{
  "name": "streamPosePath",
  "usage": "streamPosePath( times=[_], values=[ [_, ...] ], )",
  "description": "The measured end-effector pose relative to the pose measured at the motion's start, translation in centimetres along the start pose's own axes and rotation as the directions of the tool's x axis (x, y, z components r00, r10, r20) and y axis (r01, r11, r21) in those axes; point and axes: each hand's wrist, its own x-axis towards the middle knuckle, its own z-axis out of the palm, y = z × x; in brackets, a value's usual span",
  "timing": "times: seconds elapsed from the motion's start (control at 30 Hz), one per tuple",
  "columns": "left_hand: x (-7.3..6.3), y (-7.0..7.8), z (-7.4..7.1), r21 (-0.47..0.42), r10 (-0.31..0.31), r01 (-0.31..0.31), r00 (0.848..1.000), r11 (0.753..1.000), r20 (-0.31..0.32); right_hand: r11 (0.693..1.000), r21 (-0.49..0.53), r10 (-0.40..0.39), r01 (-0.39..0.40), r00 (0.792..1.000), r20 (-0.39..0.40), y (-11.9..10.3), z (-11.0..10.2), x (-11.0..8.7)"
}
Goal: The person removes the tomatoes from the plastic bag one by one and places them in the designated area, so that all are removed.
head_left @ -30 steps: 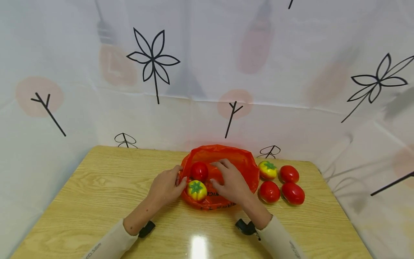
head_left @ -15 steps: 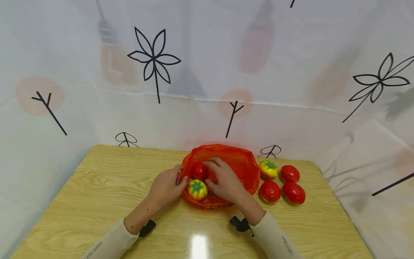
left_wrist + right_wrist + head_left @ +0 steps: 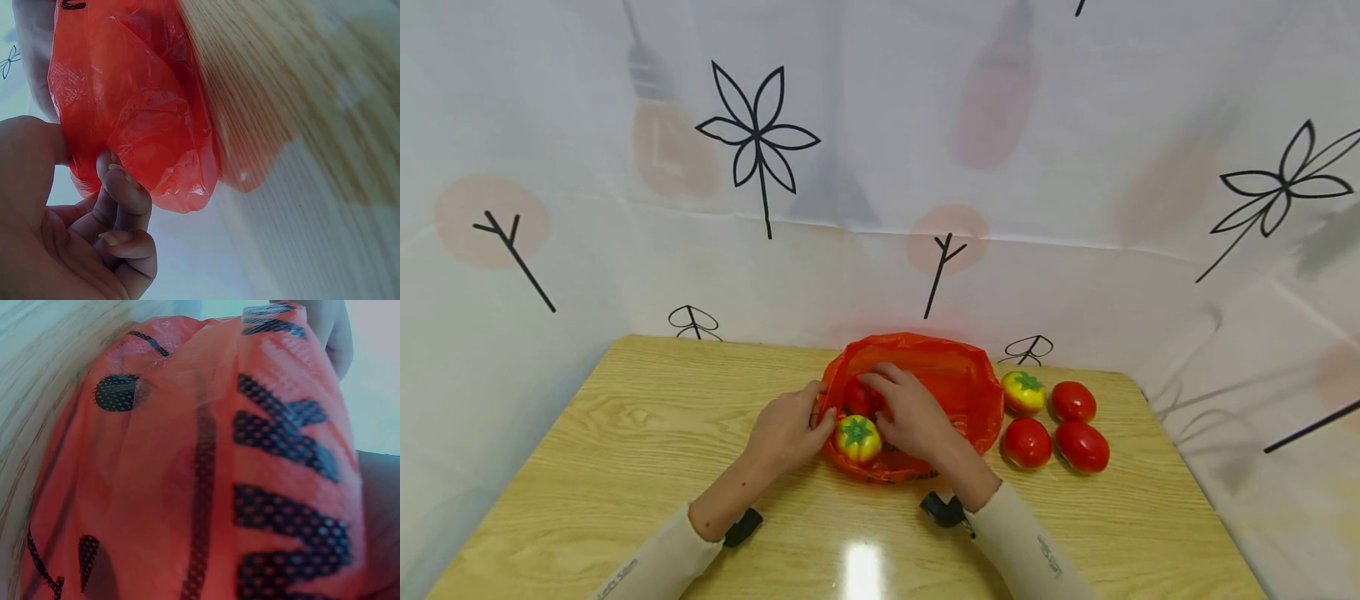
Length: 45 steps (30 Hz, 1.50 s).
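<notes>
While our left hand (image 3: 786, 429) pinches the left rim of the red plastic bag (image 3: 955, 375) between thumb and fingers, our right hand (image 3: 913, 414) is down inside it, its thumb and fingers curled about the red fruit (image 3: 857, 397). We see this fruit lying in the left part of the bag, partly hidden by our fingers. Just beside it, nearer to us, sits the yellow fruit (image 3: 859, 440), its green star-shaped top upward. From the right wrist we see bold black print on the bag's outside.

Just right of the bag, on the wooden table (image 3: 662, 417), we have a group of four: a green-topped fruit (image 3: 1023, 392), a rear red fruit (image 3: 1072, 402), a round red fruit (image 3: 1027, 442) and an oval red fruit (image 3: 1082, 447). Behind the table we face a pale cloth (image 3: 850, 167) with black line-drawn flowers.
</notes>
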Motion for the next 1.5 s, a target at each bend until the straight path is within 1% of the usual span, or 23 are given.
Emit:
streamPosePath(
  times=[0.2,0.3,0.73,0.93,1.27,1.5],
  values=[
    [0.0,-0.1,0.0,0.000,0.000,0.000,1.000,1.000,0.001,1.000,-0.010,-0.023,0.024,0.999,0.035,0.1,0.4,0.6],
    [0.0,-0.1,0.0,-0.002,0.001,-0.001,1.000,1.000,0.002,1.000,-0.010,-0.029,0.030,0.999,0.040,0.2,0.5,0.8],
    [0.1,-0.1,0.1,0.006,-0.008,0.008,1.000,1.000,0.020,0.999,0.043,-0.022,0.021,0.999,0.026,0.7,0.9,1.0],
    [0.0,-0.1,0.2,-0.003,-0.012,0.012,1.000,1.000,0.018,0.997,0.062,-0.043,0.042,0.999,0.009,1.0,1.2,1.1],
    [0.1,0.0,0.1,-0.005,-0.027,0.027,0.999,1.000,0.030,0.996,0.049,-0.081,0.081,0.997,0.001,1.3,1.3,1.2],
    [0.0,0.1,0.1,-0.010,-0.027,0.027,0.999,1.000,0.029,0.996,0.044,-0.079,0.078,0.997,0.011,1.3,1.1,1.1]
  ],
)
